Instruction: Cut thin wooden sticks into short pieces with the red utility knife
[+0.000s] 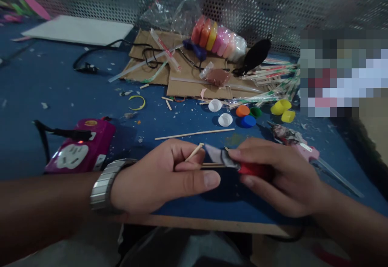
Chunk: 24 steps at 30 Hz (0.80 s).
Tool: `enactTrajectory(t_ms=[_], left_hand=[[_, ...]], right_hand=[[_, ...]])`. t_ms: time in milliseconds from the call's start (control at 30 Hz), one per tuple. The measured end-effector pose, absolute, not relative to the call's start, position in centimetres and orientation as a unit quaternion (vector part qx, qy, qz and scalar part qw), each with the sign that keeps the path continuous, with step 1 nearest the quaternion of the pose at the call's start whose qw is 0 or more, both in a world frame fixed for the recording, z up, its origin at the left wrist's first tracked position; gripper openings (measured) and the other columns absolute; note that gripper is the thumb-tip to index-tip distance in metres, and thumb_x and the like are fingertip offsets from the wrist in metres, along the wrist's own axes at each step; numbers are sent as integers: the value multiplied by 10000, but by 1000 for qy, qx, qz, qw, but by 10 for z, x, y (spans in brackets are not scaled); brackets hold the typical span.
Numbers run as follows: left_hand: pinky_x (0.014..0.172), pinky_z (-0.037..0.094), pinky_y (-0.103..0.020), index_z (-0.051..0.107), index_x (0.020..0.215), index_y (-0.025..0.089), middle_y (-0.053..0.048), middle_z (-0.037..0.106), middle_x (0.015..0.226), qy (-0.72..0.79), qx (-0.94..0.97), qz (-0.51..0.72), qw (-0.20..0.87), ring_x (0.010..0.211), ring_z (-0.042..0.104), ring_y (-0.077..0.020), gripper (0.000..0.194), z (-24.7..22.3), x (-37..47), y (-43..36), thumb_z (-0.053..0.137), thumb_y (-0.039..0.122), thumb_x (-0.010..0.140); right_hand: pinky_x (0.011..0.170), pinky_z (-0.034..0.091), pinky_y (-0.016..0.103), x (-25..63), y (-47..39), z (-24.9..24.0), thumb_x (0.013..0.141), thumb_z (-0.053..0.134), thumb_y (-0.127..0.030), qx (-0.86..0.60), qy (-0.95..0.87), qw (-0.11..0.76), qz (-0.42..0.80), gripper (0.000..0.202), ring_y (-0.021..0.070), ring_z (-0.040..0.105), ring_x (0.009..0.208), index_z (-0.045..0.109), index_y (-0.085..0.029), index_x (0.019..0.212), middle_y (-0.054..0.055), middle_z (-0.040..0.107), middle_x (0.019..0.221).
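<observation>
My left hand (pixel 160 178), with a metal watch on the wrist, is closed on a short wooden stick (pixel 194 152) that points up and right from the fingers. My right hand (pixel 279 176) grips a cutter (pixel 253 170) with a red handle. Its blade (pixel 214 153) points left, close to the stick's tip; whether they touch is unclear. More sticks (pixel 214 165) show between the hands, partly hidden by them. Beyond the hands a long thin stick (pixel 194 134) lies on the blue table (pixel 121 109).
A purple power strip (pixel 81 145) sits at left. Bottle caps (pixel 242 111) lie beyond my right hand, with a glue gun (pixel 306 151) at right. Farther back are cardboard (pixel 197 87), packed clay (pixel 218 40), wrapped sticks (pixel 273 75) and a white sheet (pixel 79 30).
</observation>
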<state>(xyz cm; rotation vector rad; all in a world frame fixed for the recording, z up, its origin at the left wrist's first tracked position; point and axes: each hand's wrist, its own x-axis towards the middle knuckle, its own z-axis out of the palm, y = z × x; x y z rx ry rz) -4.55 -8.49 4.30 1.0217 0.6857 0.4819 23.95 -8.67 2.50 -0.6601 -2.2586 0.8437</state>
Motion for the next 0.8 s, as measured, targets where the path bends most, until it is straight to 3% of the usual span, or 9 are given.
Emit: enactTrajectory(t_ms=[167,400,567,800], left_hand=[[556,310,-233,513,818,218,80,450,665,315,490,255,772,611,369,-88,480,33,-47,-85,753,541,1078],[540,274,-220,554,1053,229,103,394,699,336,454,286,774,602,254,-107,213,26,-44,-88,474,362,1198],[577,367,-221,607,1006,217,63,531,777,359,564,287,686,652,395,-105,243,30,-45,-88,552,378,1179],[663,480,-208,789,998,213,39,751,823,356,741,261,506,711,628,-100,177,40,-47,-86,633,229,1079]], right_hand=[[876,634,397,241,-88,19,1101,741,-315,-419,-798,333,277,578,255,755,1001,567,-384,1648,57,767,1253],[952,642,486,233,-80,11,1092,722,-367,-485,-790,260,269,548,304,800,1059,572,-286,1613,113,792,1285],[1027,642,546,231,-78,12,1073,711,-332,-484,-803,237,255,522,350,820,1160,599,-250,1576,141,829,1281],[1056,645,551,232,-78,9,1069,738,-356,-474,-805,254,250,517,361,804,1243,623,-259,1563,157,803,1424]])
